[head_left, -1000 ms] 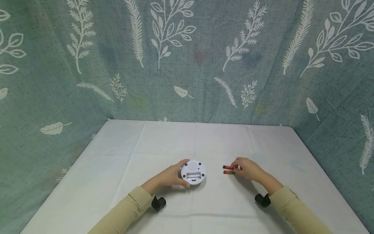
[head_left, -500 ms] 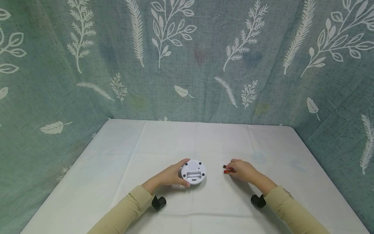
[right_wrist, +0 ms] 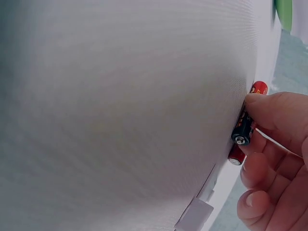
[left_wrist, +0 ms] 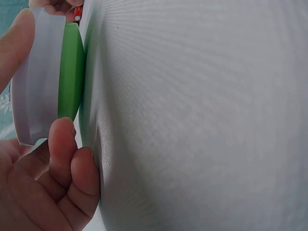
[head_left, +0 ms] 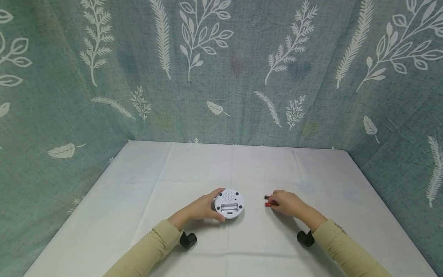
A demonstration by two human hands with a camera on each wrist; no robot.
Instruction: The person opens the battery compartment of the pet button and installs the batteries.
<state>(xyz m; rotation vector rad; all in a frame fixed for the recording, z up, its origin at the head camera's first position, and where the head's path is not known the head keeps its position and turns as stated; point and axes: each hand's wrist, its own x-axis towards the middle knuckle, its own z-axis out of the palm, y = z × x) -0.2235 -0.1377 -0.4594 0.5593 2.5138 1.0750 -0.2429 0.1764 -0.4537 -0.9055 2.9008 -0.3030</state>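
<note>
A round white device [head_left: 228, 204] lies with its underside up, showing speaker holes, small dark feet and an uncovered battery compartment with bare metal contacts. My left hand [head_left: 204, 207] grips its left side between thumb and fingers; a green layer [left_wrist: 71, 72] shows below the white body in the left wrist view. To the right, my right hand [head_left: 286, 202] pinches a red and black battery [right_wrist: 244, 125] close to the cloth. A second battery [right_wrist: 236, 155] lies just beyond it, mostly covered by the fingers.
White cloth [head_left: 194, 165] covers the table. A small white plastic piece [right_wrist: 195, 214] lies near the right hand in the right wrist view. Green leaf-patterned fabric [head_left: 214, 69] hangs behind and at both sides.
My right hand has moved slightly left and closed finger and thumb on the nearer battery, covering most of both batteries. The left hand and the device stay still.
</note>
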